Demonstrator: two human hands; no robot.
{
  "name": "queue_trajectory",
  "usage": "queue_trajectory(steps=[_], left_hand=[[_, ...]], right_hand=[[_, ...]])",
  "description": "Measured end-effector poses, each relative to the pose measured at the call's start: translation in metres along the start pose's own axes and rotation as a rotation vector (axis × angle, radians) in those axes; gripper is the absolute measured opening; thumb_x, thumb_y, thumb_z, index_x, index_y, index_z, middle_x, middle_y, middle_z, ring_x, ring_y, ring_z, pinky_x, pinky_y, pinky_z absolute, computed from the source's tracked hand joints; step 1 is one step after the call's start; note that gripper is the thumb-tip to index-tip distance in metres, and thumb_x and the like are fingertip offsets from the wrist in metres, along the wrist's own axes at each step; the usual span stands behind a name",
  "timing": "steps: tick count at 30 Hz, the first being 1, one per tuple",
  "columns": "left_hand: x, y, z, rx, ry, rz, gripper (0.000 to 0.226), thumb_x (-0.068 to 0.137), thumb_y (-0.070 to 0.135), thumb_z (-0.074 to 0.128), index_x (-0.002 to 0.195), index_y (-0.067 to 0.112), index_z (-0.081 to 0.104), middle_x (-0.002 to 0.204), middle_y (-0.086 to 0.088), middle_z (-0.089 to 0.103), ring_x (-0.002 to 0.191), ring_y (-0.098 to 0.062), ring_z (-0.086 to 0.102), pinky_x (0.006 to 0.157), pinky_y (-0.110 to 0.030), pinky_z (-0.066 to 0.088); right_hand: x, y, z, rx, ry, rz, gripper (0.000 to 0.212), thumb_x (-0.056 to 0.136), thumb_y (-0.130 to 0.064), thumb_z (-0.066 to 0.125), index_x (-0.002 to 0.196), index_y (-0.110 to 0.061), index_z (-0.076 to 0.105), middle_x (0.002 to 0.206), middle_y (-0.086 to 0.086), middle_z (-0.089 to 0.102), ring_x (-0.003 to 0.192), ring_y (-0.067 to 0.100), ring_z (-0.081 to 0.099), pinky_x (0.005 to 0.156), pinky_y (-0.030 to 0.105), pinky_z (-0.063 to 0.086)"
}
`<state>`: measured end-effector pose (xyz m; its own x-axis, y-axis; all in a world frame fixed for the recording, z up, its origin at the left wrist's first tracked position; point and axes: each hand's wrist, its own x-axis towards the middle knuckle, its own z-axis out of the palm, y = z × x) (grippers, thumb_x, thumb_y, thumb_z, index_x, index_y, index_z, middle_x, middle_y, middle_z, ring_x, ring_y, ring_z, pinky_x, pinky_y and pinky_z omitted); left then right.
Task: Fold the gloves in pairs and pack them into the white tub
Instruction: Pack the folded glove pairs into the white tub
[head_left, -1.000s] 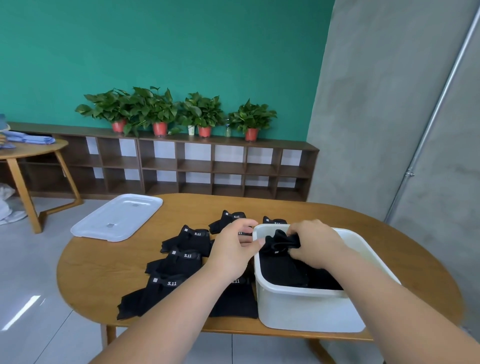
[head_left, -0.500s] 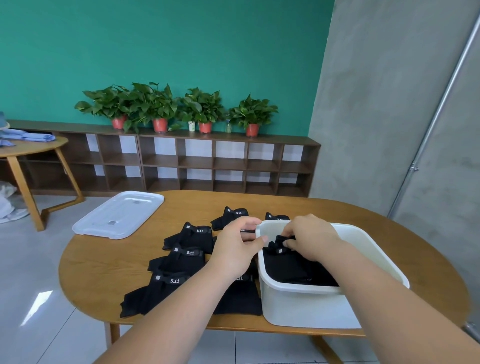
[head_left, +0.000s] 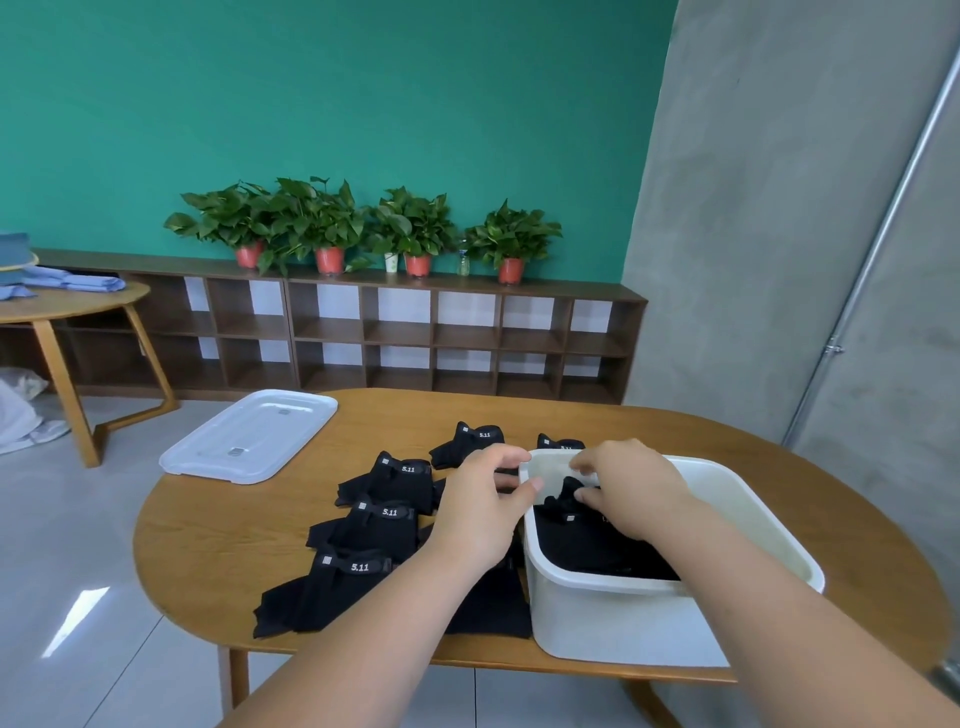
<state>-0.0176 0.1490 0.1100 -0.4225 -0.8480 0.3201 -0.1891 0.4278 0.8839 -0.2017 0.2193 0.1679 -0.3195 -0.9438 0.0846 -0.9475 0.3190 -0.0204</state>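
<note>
Lid (head_left: 249, 439): one, white, lay flat at the far-left edge of the tabletop (head_left: 218, 545).
Potted plants (head_left: 322, 228): four in red pots, in a row on the shelf unit (head_left: 363, 338) behind.
Loose gloves (head_left: 374, 519): five black, counted by "5.11" cuff labels. Three sat in a column left of centre and two toward the far edge. More black fabric lay under the left forearm, count unreadable.
Left hand (head_left: 483, 512): fingers curled, over the loose gloves, just beside the tub's far-left corner. Could not tell whether it held anything.
White tub (head_left: 623, 618): one, on the right half, close to the near edge.
Packed gloves (head_left: 587, 545): black layer on the tub floor, count unreadable.
Right hand (head_left: 628, 488): inside the tub, thumb and fingers pinched the top of one folded bundle (head_left: 569, 493).
</note>
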Motion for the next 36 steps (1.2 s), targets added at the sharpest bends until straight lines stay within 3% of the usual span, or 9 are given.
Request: queue_trajectory(steps=[2,5,8,10,20,24,28,34,36], left_hand=[[-0.001,0.0,0.0,0.012,0.002,0.018,0.03,0.097,0.031,0.075,0.126,0.034,0.068,0.121,0.019,0.067,0.1,0.011,0.065,0.079,-0.008,0.05],[-0.003,-0.002,-0.004,0.012,-0.015,0.034,0.03,0.098,0.036,0.073,0.128,0.035,0.068,0.121,0.02,0.068,0.105,0.008,0.065,0.089,-0.017,0.054],[-0.009,-0.009,-0.014,0.016,-0.019,0.042,0.029,0.101,0.035,0.07,0.129,0.036,0.067,0.122,0.022,0.068,0.109,0.009,0.063,0.092,-0.018,0.053],[-0.016,-0.017,-0.025,0.036,0.001,0.035,0.029,0.101,0.029,0.07,0.129,0.034,0.068,0.119,0.022,0.069,0.109,0.011,0.062,0.09,-0.014,0.052],[-0.055,-0.073,-0.099,0.316,0.073,-0.029,0.036,0.1,0.017,0.07,0.131,0.036,0.066,0.121,0.023,0.069,0.117,0.006,0.061,0.106,-0.023,0.051],[-0.063,-0.09,-0.133,0.521,0.155,-0.11,0.044,0.096,0.022,0.075,0.135,0.034,0.062,0.125,0.013,0.061,0.114,-0.006,0.061,0.097,-0.022,0.05],[-0.066,-0.105,-0.153,0.616,-0.025,-0.364,0.059,0.087,0.041,0.083,0.137,0.032,0.055,0.123,0.006,0.063,0.108,-0.016,0.063,0.092,-0.033,0.056],[-0.066,-0.105,-0.16,0.576,-0.145,-0.437,0.073,0.077,0.04,0.093,0.139,0.029,0.055,0.123,0.006,0.064,0.107,-0.016,0.063,0.087,-0.029,0.053],[-0.065,-0.104,-0.161,0.573,-0.157,-0.461,0.067,0.076,0.039,0.094,0.131,0.03,0.057,0.12,0.006,0.065,0.105,-0.015,0.063,0.087,-0.031,0.054]], right_hand=[[-0.013,-0.003,-0.006,0.108,0.091,-0.012,0.038,0.101,-0.038,0.063,0.139,-0.038,0.062,0.135,-0.011,0.068,0.122,0.02,0.062,0.096,0.035,0.054],[-0.031,-0.016,-0.005,0.362,0.18,-0.077,0.04,0.103,-0.046,0.058,0.143,-0.041,0.06,0.144,-0.017,0.061,0.122,0.013,0.063,0.099,0.031,0.051],[-0.042,-0.03,0.008,0.462,0.1,-0.195,0.052,0.099,-0.064,0.053,0.147,-0.045,0.055,0.156,-0.024,0.046,0.144,0.003,0.042,0.118,0.032,0.039],[-0.044,-0.035,0.017,0.458,0.051,-0.237,0.052,0.1,-0.063,0.053,0.148,-0.045,0.053,0.161,-0.027,0.038,0.151,0.0,0.03,0.124,0.029,0.029],[-0.044,-0.036,0.022,0.462,0.034,-0.221,0.047,0.1,-0.062,0.053,0.145,-0.047,0.057,0.158,-0.036,0.035,0.15,-0.001,0.032,0.122,0.032,0.032],[-0.043,-0.036,0.023,0.49,0.029,-0.215,0.045,0.098,-0.062,0.055,0.141,-0.05,0.059,0.154,-0.041,0.035,0.147,-0.001,0.037,0.118,0.032,0.037],[-0.042,-0.034,0.026,0.501,0.038,-0.215,0.045,0.096,-0.066,0.055,0.139,-0.053,0.06,0.153,-0.044,0.035,0.143,0.002,0.043,0.116,0.036,0.042],[-0.043,-0.036,0.025,0.502,0.046,-0.213,0.047,0.093,-0.071,0.052,0.136,-0.055,0.06,0.154,-0.042,0.035,0.139,0.006,0.048,0.111,0.034,0.044],[-0.043,-0.036,0.025,0.506,0.048,-0.213,0.047,0.092,-0.071,0.051,0.136,-0.055,0.06,0.155,-0.041,0.036,0.139,0.007,0.049,0.11,0.033,0.044]])
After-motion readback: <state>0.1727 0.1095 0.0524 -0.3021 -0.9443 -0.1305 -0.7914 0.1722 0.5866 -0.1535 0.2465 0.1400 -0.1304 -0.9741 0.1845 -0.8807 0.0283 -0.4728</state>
